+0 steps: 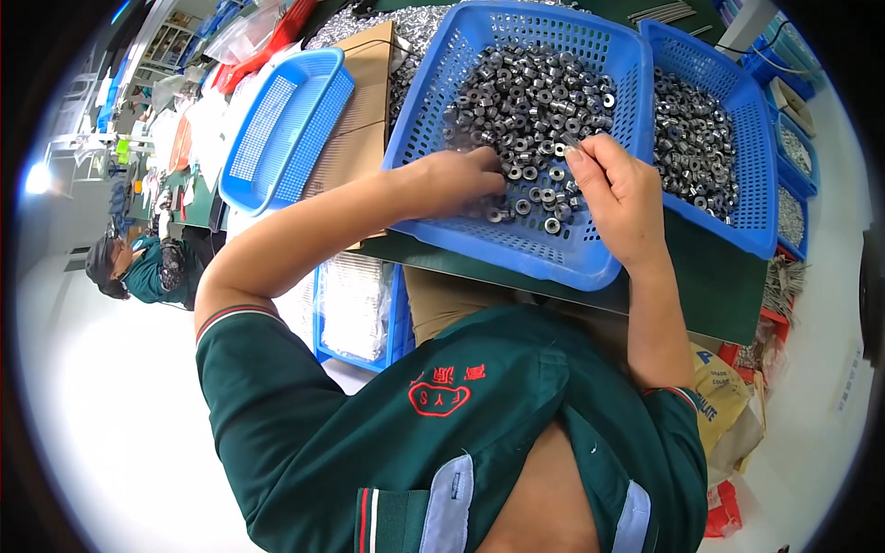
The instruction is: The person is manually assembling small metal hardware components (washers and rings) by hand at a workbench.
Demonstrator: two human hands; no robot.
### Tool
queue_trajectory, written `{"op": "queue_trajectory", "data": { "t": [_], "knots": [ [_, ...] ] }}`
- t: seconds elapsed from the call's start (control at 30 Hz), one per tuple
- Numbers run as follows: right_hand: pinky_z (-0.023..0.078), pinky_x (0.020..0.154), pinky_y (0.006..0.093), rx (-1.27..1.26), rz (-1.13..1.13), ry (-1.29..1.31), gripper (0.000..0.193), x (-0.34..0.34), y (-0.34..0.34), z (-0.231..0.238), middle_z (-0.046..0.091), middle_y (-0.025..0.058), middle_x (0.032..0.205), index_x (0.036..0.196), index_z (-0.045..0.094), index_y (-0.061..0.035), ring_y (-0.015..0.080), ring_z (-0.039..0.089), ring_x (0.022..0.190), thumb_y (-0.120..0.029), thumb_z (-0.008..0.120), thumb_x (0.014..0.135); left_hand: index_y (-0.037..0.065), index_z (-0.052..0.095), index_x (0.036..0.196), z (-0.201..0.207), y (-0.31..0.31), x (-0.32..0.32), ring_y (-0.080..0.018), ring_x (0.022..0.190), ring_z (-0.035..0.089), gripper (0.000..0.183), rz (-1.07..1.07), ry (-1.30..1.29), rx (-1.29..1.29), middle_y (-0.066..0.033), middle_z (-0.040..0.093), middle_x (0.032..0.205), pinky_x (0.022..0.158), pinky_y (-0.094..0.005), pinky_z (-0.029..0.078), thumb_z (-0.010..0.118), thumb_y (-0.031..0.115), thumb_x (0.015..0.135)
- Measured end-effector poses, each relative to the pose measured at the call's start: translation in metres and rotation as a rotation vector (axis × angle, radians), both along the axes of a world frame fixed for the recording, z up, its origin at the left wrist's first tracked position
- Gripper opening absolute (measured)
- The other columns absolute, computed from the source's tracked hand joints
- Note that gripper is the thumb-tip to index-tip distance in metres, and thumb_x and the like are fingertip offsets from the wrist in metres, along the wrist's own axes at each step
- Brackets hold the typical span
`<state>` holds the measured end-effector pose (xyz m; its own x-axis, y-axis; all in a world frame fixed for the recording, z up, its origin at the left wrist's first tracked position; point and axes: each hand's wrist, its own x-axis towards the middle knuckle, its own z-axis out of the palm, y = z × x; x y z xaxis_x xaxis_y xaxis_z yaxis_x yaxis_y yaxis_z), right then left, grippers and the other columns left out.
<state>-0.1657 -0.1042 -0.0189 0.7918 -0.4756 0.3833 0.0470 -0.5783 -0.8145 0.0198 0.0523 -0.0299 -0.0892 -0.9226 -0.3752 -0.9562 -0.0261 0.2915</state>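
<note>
The near rings (pixel 548 194) are flanked: left by the curled left hand (pixel 459 181), right by the pinched right hand (pixel 619 192); holds unclear.

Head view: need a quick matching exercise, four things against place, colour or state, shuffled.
1. Left hand
2. Right hand
3. Cardboard
4. Table

A. Dark green
B. Thumb and finger pinching a small piece
C. Brown, left of the middle basket
D. Fingers lowered at the metal rings

Pairs: 1-D, 2-B, 3-C, 4-A
</note>
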Motion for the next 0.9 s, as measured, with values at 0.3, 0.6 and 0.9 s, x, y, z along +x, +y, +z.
{"op": "queue_trajectory", "data": {
  "t": [0.3, 0.6, 0.9],
  "knots": [
    [0.037, 0.046, 0.0331, -0.002, -0.004, -0.018, 0.020, -0.001, 0.000, -0.003, 0.054, 0.0108, 0.057, 0.078, 0.057, -0.0032, 0.0235, 0.050, 0.047, -0.019, 0.061, 0.089, 0.007, 0.060, 0.115, 0.028, -0.023, -0.005, -0.0217, 0.088, 0.064, 0.038, 0.278, 0.352, -0.214, -0.0110, 0.061, 0.102, 0.076, -0.0322, 0.051, 0.068, 0.005, 0.078],
    [0.037, 0.046, 0.0334, -0.010, 0.007, -0.016, 0.020, -0.001, -0.001, -0.003, 0.054, 0.0107, 0.057, 0.078, 0.057, -0.0032, 0.0243, 0.050, 0.047, -0.019, 0.061, 0.089, 0.006, 0.059, 0.089, 0.006, -0.002, -0.003, -0.0342, 0.080, 0.064, 0.018, 0.043, -0.361, 0.107, -0.0150, 0.065, 0.079, 0.072, -0.0451, 0.050, 0.064, 0.015, 0.074],
    [0.038, 0.047, 0.0347, -0.017, 0.006, -0.012, 0.018, 0.001, -0.002, -0.004, 0.056, 0.0118, 0.059, 0.079, 0.057, -0.0032, 0.0265, 0.053, 0.050, -0.019, 0.062, 0.088, 0.001, 0.053, 0.110, 0.004, -0.020, -0.030, -0.0337, 0.089, 0.064, 0.048, 0.361, 0.217, 0.058, -0.0181, 0.065, 0.091, 0.077, -0.0412, 0.049, 0.074, 0.018, 0.071]
  ]
}}
